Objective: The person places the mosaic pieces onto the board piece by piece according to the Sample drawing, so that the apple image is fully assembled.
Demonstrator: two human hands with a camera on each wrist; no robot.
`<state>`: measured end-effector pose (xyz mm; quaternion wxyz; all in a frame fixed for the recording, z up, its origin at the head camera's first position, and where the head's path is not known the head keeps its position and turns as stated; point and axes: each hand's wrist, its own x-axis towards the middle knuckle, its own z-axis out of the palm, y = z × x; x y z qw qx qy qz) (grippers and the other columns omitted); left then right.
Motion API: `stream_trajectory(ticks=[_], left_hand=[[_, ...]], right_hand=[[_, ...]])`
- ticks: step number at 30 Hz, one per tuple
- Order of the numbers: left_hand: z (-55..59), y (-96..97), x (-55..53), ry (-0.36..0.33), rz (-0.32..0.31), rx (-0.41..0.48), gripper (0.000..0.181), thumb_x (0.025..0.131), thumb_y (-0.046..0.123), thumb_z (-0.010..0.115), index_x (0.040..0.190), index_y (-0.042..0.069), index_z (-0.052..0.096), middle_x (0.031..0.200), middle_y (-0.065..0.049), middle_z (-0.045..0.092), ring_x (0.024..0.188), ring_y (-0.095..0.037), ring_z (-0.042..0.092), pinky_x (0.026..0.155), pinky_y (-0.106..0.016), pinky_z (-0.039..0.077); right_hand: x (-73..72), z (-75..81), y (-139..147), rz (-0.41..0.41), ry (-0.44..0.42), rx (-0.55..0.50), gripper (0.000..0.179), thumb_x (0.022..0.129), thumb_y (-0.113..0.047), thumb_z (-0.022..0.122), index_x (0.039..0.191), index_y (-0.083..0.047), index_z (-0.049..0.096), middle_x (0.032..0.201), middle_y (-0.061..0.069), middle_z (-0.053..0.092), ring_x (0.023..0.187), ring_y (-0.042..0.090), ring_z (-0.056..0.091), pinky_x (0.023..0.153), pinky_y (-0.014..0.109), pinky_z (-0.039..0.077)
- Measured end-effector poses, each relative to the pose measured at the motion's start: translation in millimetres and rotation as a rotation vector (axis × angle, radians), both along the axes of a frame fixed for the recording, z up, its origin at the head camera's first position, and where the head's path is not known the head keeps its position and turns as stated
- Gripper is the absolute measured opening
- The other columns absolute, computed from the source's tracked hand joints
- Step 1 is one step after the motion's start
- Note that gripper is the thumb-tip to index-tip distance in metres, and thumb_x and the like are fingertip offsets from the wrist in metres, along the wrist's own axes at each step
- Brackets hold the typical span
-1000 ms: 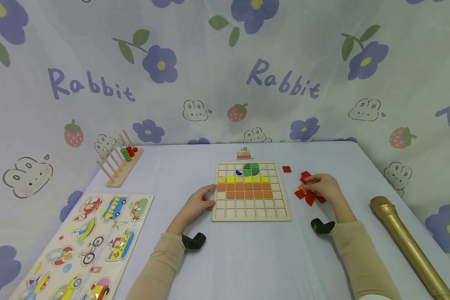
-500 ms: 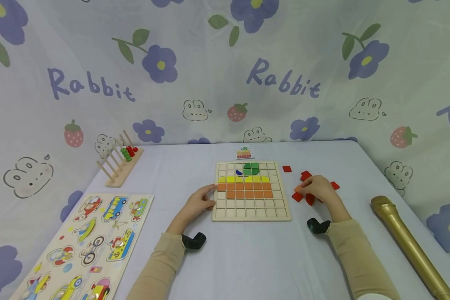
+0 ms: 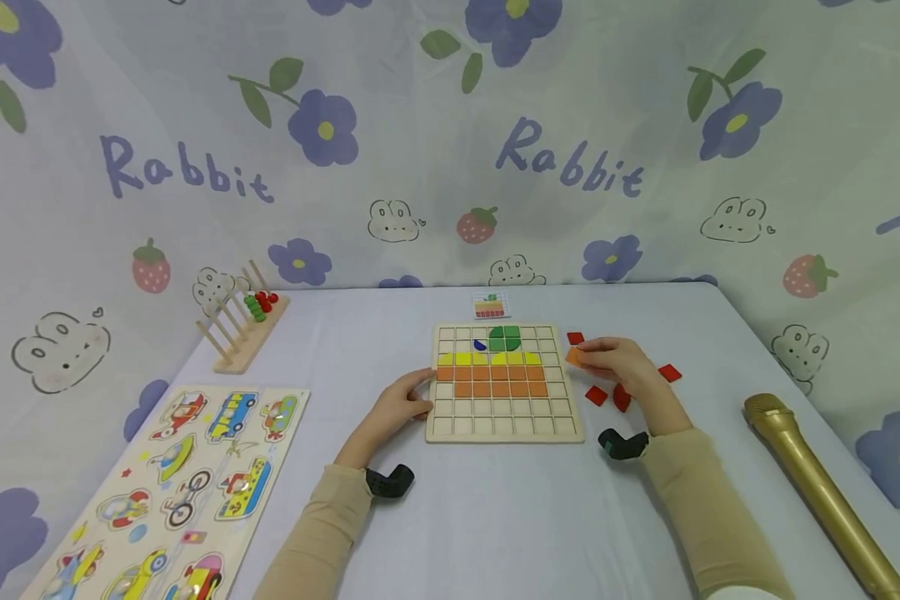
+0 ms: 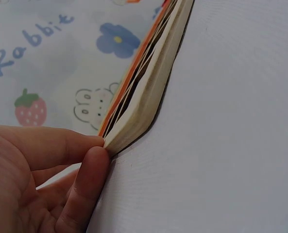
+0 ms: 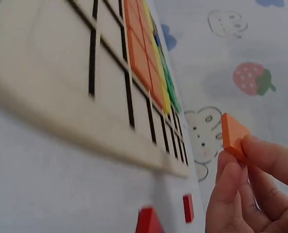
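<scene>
My right hand pinches an orange square tile between thumb and fingers, held above the table just off the right edge of the wooden grid board. My left hand touches the board's left edge with thumb and index finger, and the fingertips also rest along that edge in the left wrist view. On the board lie green pieces, a dark blue piece, a yellow row and two orange rows. Several red pieces lie beneath and around the right hand, some partly hidden.
A small pattern card lies behind the board. To the left are a wooden peg rack with green and red beads and a vehicle puzzle board. A gold microphone lies at the right edge. A patterned curtain hangs behind.
My right hand, holding the orange tile, has moved left and slightly away from me, from the red pieces toward the board. The left hand stays at the board's edge.
</scene>
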<state>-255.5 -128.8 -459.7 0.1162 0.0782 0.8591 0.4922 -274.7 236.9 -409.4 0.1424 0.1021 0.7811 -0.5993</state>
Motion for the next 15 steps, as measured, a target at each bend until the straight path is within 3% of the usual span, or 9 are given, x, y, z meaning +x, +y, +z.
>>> stream_trajectory(ticks=[3, 5, 11, 15], left_hand=[[1.8, -0.4, 0.4, -0.003, 0.001, -0.005, 0.055, 0.083, 0.008, 0.065, 0.136, 0.013, 0.048, 0.074, -0.007, 0.054, 0.065, -0.014, 0.054, 0.061, -0.026, 0.044], [2.1, -0.3, 0.6, -0.004, -0.002, -0.003, 0.056, 0.083, 0.008, 0.065, 0.136, 0.012, 0.047, 0.074, -0.007, 0.054, 0.065, -0.014, 0.054, 0.061, -0.026, 0.044], [2.2, -0.7, 1.0, -0.002, -0.005, 0.005, 0.057, 0.083, 0.007, 0.064, 0.137, 0.011, 0.046, 0.072, -0.007, 0.055, 0.064, -0.013, 0.055, 0.061, -0.026, 0.045], [1.9, -1.4, 1.1, -0.009, -0.007, 0.012, 0.059, 0.082, 0.009, 0.064, 0.138, 0.012, 0.044, 0.071, -0.006, 0.055, 0.064, -0.013, 0.054, 0.06, -0.026, 0.043]], right_hand=[[-5.8, 4.0, -21, 0.022, -0.019, -0.162, 0.043, 0.087, -0.007, 0.062, 0.125, 0.008, 0.048, 0.09, -0.005, 0.062, 0.078, 0.005, 0.062, 0.076, 0.021, 0.05], [-9.0, 4.9, -40, 0.049, -0.021, -0.195, 0.042, 0.087, -0.004, 0.061, 0.125, 0.008, 0.05, 0.091, -0.003, 0.063, 0.079, 0.006, 0.063, 0.076, 0.023, 0.051], [-14.7, -2.5, -106, 0.136, 0.019, -0.095, 0.03, 0.084, -0.004, 0.064, 0.113, 0.005, 0.061, 0.105, 0.011, 0.064, 0.079, 0.012, 0.064, 0.078, 0.028, 0.051], [-15.3, -7.9, -144, 0.203, 0.042, -0.008, 0.021, 0.081, -0.006, 0.069, 0.101, 0.001, 0.068, 0.101, 0.011, 0.067, 0.076, 0.015, 0.065, 0.073, 0.029, 0.053]])
